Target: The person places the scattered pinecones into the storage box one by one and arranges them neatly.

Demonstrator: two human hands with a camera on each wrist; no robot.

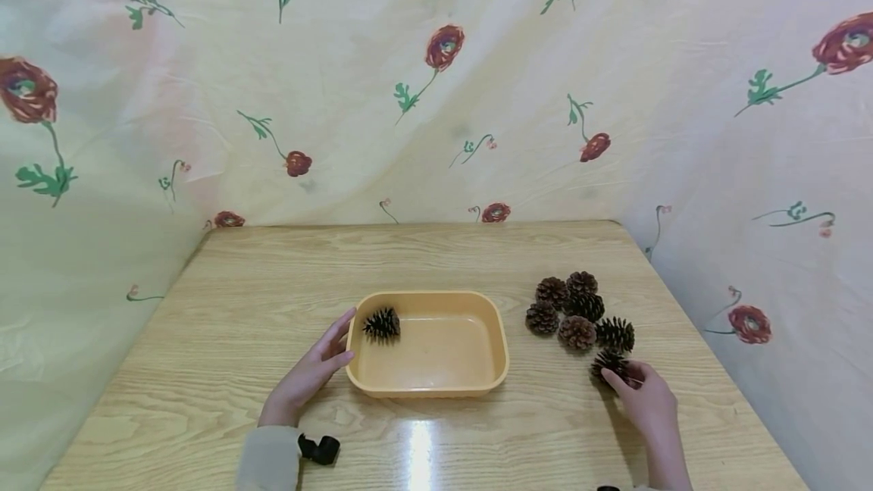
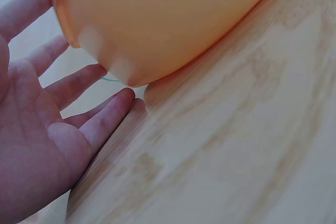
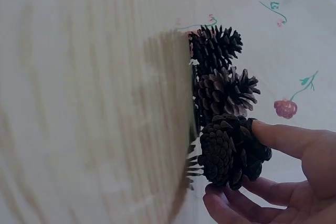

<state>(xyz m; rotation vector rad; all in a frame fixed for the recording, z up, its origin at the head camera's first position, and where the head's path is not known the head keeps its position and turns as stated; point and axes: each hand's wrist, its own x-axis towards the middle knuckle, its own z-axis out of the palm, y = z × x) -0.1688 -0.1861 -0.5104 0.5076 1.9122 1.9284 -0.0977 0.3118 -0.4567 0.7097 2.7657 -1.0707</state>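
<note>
A shallow yellow-orange plastic basin point(image 1: 436, 391) stands on the table, with one pine cone point(image 1: 382, 324) lying at its left end. My left hand point(image 1: 312, 371) rests against the basin's left side, fingers extended; in the left wrist view the fingertips point(image 2: 100, 71) meet the basin's outer wall point(image 2: 173, 24). At the right, my right hand point(image 1: 644, 392) pinches a dark pine cone point(image 1: 609, 367) between thumb and fingers. The right wrist view shows that held pine cone point(image 3: 233, 153) close up, thumb on one side and fingers beneath.
Just beyond the right hand lies a cluster of several pine cones point(image 1: 577, 333) on the wooden table point(image 1: 286, 264). A floral cloth point(image 1: 382, 97) hangs behind the table and along both sides. A black wrist camera point(image 1: 320, 448) is strapped at the left sleeve.
</note>
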